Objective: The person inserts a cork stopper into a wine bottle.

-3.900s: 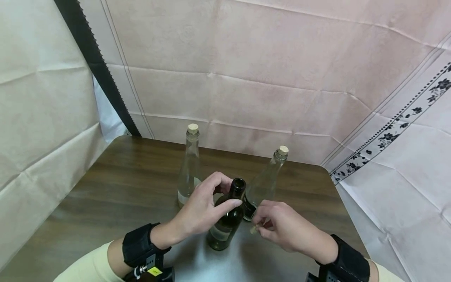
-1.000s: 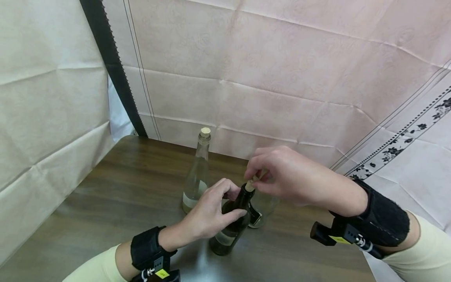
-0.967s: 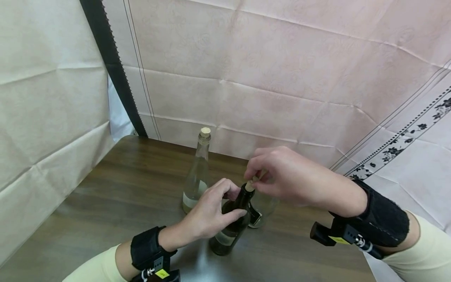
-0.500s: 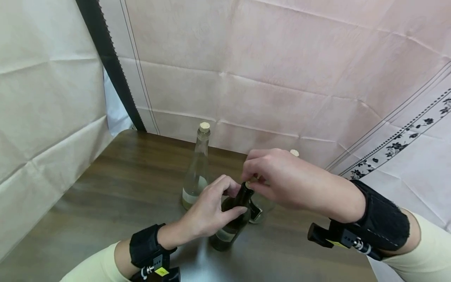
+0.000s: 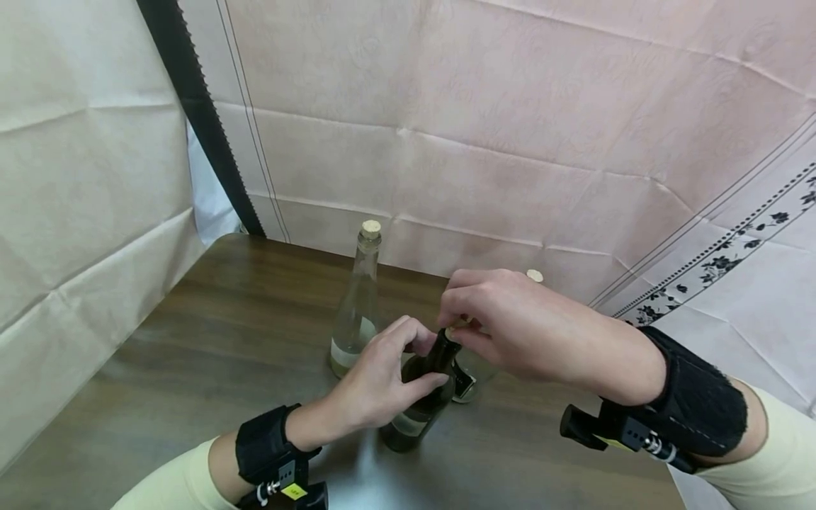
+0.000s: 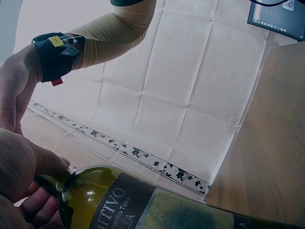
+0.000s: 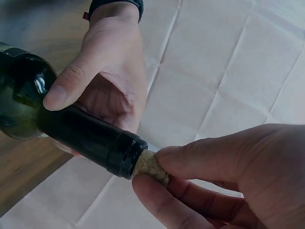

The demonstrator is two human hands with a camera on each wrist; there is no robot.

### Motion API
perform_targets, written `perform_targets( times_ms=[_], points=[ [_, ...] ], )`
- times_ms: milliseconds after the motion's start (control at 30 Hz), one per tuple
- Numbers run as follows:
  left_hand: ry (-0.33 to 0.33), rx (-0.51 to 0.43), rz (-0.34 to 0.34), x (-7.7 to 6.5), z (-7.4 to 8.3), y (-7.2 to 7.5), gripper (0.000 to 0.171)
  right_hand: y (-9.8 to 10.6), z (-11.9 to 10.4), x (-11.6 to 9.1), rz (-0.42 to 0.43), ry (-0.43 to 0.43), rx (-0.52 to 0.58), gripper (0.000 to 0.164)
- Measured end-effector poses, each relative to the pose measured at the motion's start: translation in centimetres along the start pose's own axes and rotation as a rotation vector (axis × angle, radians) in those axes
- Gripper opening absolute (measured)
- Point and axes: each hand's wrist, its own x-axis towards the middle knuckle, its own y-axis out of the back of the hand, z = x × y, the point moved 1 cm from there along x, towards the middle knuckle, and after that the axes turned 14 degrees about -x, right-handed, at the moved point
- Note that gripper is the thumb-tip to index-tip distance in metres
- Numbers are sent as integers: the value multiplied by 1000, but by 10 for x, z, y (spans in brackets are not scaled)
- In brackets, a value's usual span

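A dark green wine bottle (image 5: 408,423) stands on the wooden table, with a dark label (image 6: 121,200) facing the left wrist view. My left hand (image 5: 376,386) grips it round the shoulder and lower neck, thumb on the near side. At its mouth, my right hand (image 5: 510,326) pinches a cork (image 7: 149,166) between thumb and fingers. The cork's lower end is inside the bottle's rim, while part of it shows above in the right wrist view. In the head view the right fingers hide most of the cork.
A clear corked bottle (image 5: 357,312) stands behind my left hand. Another clear bottle (image 5: 465,386) is mostly hidden behind my right hand, its cork top (image 5: 535,275) showing. The wooden table (image 5: 210,340) ends at a pale cloth backdrop (image 5: 484,184).
My right hand has risen from beside the dark bottle to its mouth, bringing the cork. The cork shows less above the rim than a second ago. My left hand keeps its grip.
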Motion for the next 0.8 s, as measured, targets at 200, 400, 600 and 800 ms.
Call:
perform_targets(
  times_ms=[200,400,600,800],
  points=[
    [3,2,4,1,-3,-2,34,2,7,0,-5,7,26,23],
    [21,1,7,5,-6,-4,33,13,18,4,-33,19,26,23],
    [15,8,0,7,-9,-6,32,19,27,12,-138,69,58,21],
    [3,7,-12,8,-9,-7,32,21,29,16,-193,145,13,26]
  ],
)
